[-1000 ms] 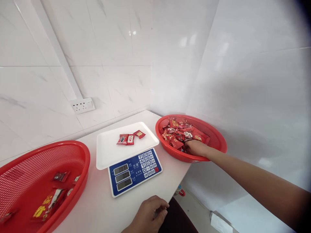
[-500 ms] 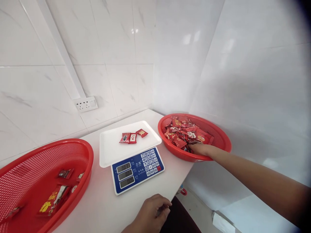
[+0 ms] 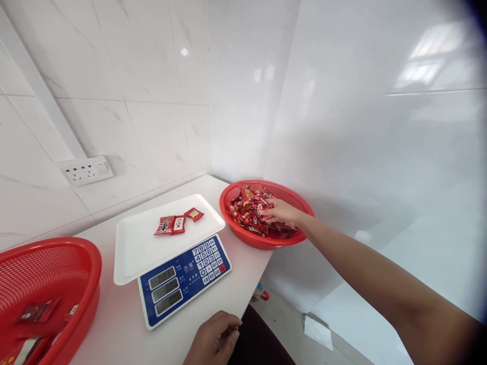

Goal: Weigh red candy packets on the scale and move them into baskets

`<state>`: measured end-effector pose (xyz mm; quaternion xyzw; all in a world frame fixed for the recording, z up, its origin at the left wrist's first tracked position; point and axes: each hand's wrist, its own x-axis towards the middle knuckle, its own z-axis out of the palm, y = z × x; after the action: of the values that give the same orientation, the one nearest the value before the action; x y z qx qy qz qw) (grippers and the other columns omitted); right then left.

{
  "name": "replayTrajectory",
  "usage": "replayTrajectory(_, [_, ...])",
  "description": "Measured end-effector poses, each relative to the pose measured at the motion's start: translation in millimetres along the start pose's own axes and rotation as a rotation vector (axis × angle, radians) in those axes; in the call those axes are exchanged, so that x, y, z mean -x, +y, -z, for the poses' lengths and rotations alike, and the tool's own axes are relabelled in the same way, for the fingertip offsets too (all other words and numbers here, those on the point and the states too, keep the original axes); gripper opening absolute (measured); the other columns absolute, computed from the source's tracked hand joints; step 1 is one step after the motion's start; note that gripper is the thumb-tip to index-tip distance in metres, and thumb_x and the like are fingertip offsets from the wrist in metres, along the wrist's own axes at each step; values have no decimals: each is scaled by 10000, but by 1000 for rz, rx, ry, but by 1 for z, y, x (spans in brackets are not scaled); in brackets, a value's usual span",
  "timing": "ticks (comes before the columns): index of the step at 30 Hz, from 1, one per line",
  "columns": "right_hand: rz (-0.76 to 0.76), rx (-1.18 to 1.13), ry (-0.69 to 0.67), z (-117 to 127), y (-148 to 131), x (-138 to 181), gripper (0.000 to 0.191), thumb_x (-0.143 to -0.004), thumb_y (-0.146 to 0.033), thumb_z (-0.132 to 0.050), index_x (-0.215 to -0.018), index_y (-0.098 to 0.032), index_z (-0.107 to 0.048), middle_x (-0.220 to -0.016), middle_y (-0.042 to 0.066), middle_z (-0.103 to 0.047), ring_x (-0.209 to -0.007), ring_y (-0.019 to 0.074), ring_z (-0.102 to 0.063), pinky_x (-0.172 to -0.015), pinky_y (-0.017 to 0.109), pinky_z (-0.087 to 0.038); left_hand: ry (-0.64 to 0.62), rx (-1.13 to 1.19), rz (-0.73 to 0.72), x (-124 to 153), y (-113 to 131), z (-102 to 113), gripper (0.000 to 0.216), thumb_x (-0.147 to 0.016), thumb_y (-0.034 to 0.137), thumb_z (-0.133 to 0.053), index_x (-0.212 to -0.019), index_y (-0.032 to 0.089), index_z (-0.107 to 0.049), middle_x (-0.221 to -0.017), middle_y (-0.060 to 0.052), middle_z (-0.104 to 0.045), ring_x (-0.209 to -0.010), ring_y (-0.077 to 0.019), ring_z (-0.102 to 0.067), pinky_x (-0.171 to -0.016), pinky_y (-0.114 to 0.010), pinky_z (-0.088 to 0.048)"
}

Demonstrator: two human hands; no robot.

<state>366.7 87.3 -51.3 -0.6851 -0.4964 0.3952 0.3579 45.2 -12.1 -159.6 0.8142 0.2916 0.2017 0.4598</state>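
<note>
A white tabletop [image 3: 114, 309] runs from the near edge back into a corner, where a pale, veined tile wall [image 3: 152, 142] meets a smooth side wall [image 3: 361, 167]. Down past the right edge lies a light floor [image 3: 283, 317] with a white sheet [image 3: 318, 332] on it.

At near left stands a red basket [image 3: 95, 268], cut off by the view, with a few packets [image 3: 38, 310] inside. Just beside it is a scale [image 3: 190, 271] with a blue keypad panel facing the person; three small red packets [image 3: 178, 224] lie on its white tray [image 3: 140, 243]. Beyond, to the right, a second red basket [image 3: 258, 242] holds a heap of red packets [image 3: 249, 205]. A socket [image 3: 89, 171] sits on the tile wall.

The left hand [image 3: 215, 339] is at the near edge, fingers loosely curled and half open, thumb just apart from the forefinger. The right hand [image 3: 279, 212] reaches across the second basket's rim, its bent fingers touching the heaped packets; whether they grip one, I cannot tell.
</note>
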Motion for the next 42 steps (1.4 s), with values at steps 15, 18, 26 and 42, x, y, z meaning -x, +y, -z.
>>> replayTrajectory(15, [-60, -564, 79, 9, -15, 8, 102, -818, -248, -565, -917, -224, -568, -937, 16, -597, -784, 100, -591, -739, 251, -550, -25, -40, -13, -2, -5, 0, 171, -829, 213, -441, -899, 202, -596, -871, -47, -642, -765, -149, -604, -694, -197, -468])
replayTrajectory(18, [-97, -500, 111, 5, -21, 8, 168, -811, -326, -572, -947, -227, -566, -938, 18, -597, -693, 88, -572, -583, 179, -530, -27, -31, -1, -2, -5, 0, 179, -832, 213, -433, -904, 197, -596, -881, -50, -641, -772, -148, -603, -702, -201, -468])
replayTrajectory(26, [-25, -253, 59, -52, -63, 3, 271, -743, -402, -633, -945, -237, -560, -980, 22, -616, -675, 96, -546, -453, 151, -419, 53, 26, 41, 4, 7, -1, 214, -789, 159, -471, -918, 191, -638, -861, -44, -636, -773, -141, -601, -695, -207, -461])
replayTrajectory(42, [127, 3, 13, -97, -77, -16, 301, -780, -374, -569, -1035, -215, -568, -1037, 58, -623, -632, 90, -544, -468, 161, -430, 68, 89, 113, 7, 13, 2, 236, -783, 179, -491, -940, 204, -665, -891, -40, -640, -770, -141, -594, -669, -210, -455])
